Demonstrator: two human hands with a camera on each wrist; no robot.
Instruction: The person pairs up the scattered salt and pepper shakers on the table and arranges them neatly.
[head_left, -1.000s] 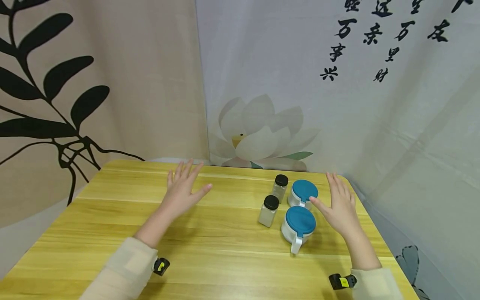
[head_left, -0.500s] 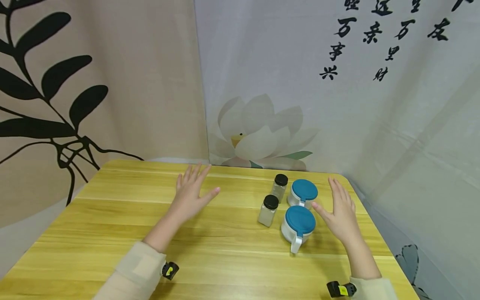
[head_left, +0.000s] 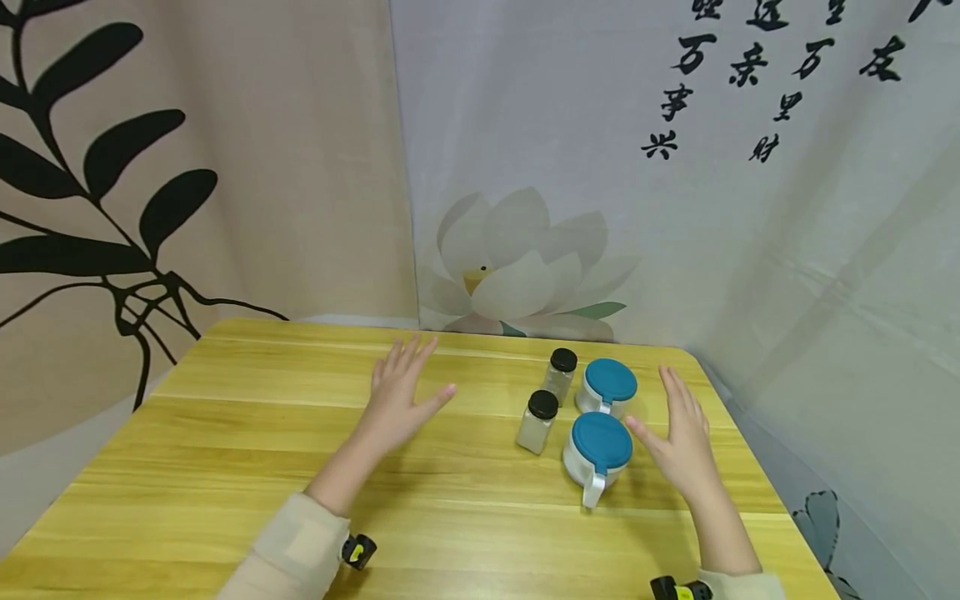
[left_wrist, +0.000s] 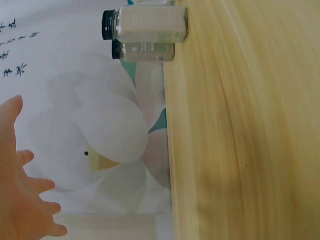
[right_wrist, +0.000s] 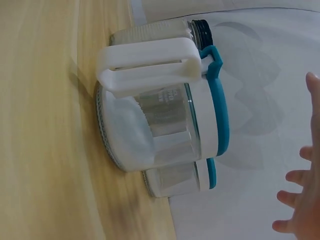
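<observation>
Head: the far jar (head_left: 611,380) stands behind the near blue-lidded jar (head_left: 600,446); left of the near jar are 2 black-capped bottles (head_left: 536,427), then the left hand (head_left: 401,398), spread; right of it, the right hand (head_left: 684,442), likewise. Left wrist: the bottles stand upright. Right wrist: white contents (right_wrist: 125,137) part-fill the near jar.

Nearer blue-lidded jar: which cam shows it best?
Right wrist: the nearer jar sits large mid-frame, side-on, its handle and white contents visible. Head shows mostly its lid and handle from above. Left wrist catches only a blue-lidded sliver at the top edge; can't tell which jar.
</observation>
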